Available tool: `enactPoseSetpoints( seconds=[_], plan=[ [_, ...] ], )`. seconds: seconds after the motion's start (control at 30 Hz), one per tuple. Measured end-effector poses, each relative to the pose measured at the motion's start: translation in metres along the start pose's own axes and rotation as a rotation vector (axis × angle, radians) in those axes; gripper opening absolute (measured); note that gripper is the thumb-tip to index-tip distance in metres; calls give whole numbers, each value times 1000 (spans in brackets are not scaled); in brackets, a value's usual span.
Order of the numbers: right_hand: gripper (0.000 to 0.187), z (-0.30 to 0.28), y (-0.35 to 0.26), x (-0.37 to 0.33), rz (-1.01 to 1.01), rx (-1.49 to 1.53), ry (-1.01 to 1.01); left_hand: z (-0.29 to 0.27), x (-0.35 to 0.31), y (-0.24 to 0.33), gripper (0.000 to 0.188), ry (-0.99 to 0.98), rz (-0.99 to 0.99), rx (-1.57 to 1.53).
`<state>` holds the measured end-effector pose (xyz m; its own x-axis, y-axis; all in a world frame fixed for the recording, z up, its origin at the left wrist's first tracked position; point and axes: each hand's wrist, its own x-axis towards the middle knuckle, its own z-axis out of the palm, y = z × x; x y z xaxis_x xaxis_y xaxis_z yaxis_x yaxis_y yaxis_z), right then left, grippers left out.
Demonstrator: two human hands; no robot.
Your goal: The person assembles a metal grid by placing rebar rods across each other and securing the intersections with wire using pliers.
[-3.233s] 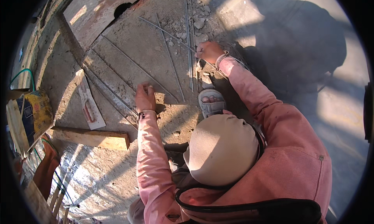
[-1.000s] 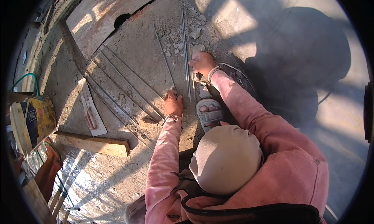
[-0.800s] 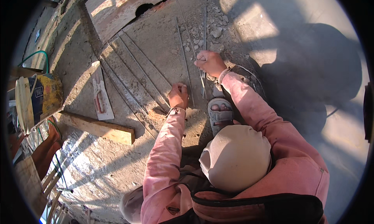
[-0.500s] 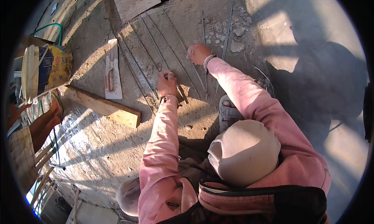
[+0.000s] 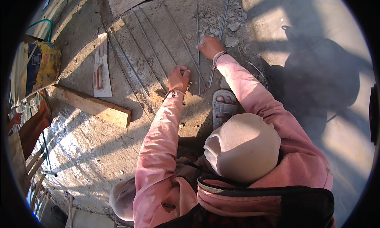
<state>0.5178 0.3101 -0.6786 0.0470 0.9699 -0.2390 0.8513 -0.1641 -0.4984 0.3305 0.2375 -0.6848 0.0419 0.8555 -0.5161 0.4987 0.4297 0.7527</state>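
Note:
Several thin steel rods (image 5: 132, 69) lie spread side by side on the dusty ground, roughly lengthwise to me. My left hand (image 5: 179, 79) is closed in a pinch over the near part of one rod (image 5: 160, 40), whose near end the fist hides. Farther off and to the right, my right hand (image 5: 210, 47) has its fingertips closed at another rod (image 5: 197, 26), which runs nearly straight away from me. Just right of it, two rods (image 5: 224, 16) lie close together among loose rubble.
A long plastering trowel (image 5: 103, 65) lies left of the rods, beside a wooden beam (image 5: 95, 105). A paint-stained bucket (image 5: 41, 67) and another person's leg (image 5: 33, 125) are at far left. Broken concrete pieces (image 5: 231, 40) lie at right, and my sandalled foot (image 5: 225, 105) is nearby.
Both hands have shifted right across the rods, each from one rod to a neighbouring one. My right hand has also reached slightly farther away. The whole view has slid a little.

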Motion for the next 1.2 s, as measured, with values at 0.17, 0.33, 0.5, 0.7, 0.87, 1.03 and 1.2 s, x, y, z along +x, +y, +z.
enactPoseSetpoints(
  seconds=[0.17,0.33,0.5,0.7,0.87,1.03,1.2],
  plan=[
    [31,4,-1,2,152,-33,45,30,-20,9,32,-6,47,155],
    [37,-8,-2,9,206,-97,-9,49,-17,13,31,78,163,200],
    [36,-55,33,-13,323,-14,116,58,-9,20,31,54,161,156],
    [37,-57,49,-17,325,-125,98,62,-5,33,35,29,71,192],
    [45,-34,40,-9,374,-108,82,62,4,33,31,89,79,307],
    [48,-30,39,-9,460,-54,130,60,8,33,27,63,61,234],
    [48,-60,33,-18,270,101,384,68,19,47,27,78,53,258]
  ],
)
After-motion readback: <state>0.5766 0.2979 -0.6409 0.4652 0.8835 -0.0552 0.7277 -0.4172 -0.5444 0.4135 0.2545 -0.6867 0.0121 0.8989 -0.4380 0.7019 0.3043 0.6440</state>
